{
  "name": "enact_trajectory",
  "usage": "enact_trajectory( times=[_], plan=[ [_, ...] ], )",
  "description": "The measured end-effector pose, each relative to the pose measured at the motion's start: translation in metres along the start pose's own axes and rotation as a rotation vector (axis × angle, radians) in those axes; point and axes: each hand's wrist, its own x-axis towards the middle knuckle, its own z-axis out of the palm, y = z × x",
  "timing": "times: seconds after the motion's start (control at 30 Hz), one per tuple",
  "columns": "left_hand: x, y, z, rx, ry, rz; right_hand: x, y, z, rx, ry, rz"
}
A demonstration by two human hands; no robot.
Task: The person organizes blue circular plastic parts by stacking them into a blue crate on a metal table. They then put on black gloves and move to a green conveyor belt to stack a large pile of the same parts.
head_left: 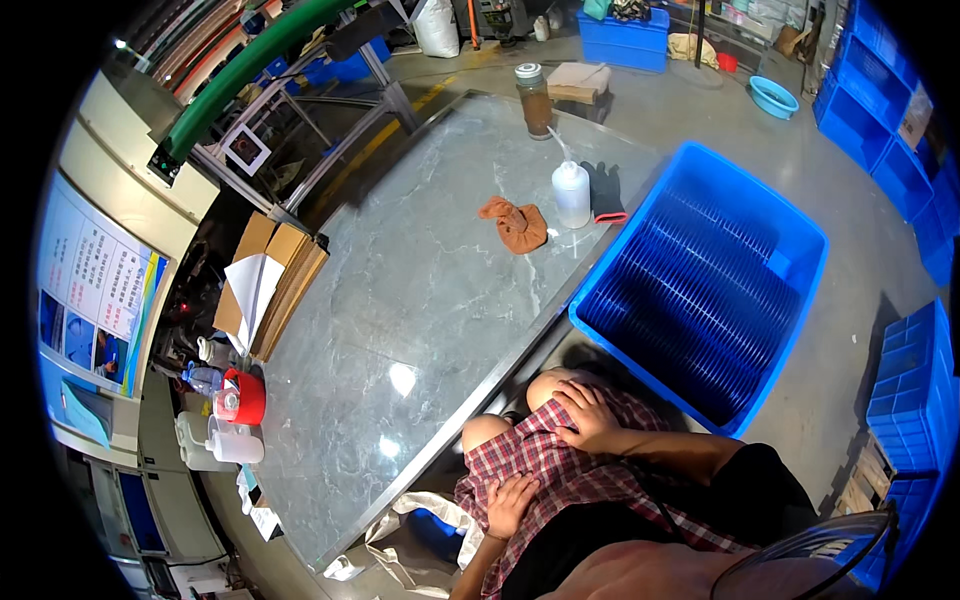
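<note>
My left hand [512, 503] lies on my left thigh, over red plaid shorts [590, 475], its fingers stretched out and holding nothing. On the other thigh, nearer the knee, rests my right hand [588, 412], also empty with its fingers apart. Both hands are below the front edge of a grey marbled table [390, 290]. To the right of my right hand stands a blue plastic bin [752, 172] packed with rows of thin, dark, upright plates [690, 290]. On the tabletop are a crumpled brown cloth [520, 228] and a white squeeze bottle [571, 195] with a thin spout.
Beside the bottle lies a dark glove [607, 190] with a red cuff. A brown-filled jar [534, 100] stands at the far corner. Cardboard [290, 290], a red container [245, 396] and a white jug [235, 441] line the left edge. Blue crates [910, 370] stack at right.
</note>
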Motion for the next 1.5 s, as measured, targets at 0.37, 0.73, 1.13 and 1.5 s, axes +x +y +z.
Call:
enact_trajectory(
  times=[0.37,0.73,1.13,1.5],
  plan=[
    [0.0031,0.0030,-0.0028,-0.002,0.004,-0.010,0.0009,-0.0005,-0.0020,-0.031,-0.004,-0.003],
    [0.0022,0.0029,-0.0038,-0.019,-0.013,-0.014,0.0013,-0.0019,-0.0026,-0.027,-0.003,-0.003],
    [0.0025,0.0013,-0.0026,-0.014,-0.005,-0.005,0.0022,-0.0014,-0.0033,-0.015,-0.007,-0.017],
    [0.0021,0.0020,-0.0022,0.006,-0.020,-0.019,0.0021,0.0004,-0.0017,-0.021,-0.024,-0.003]
  ],
)
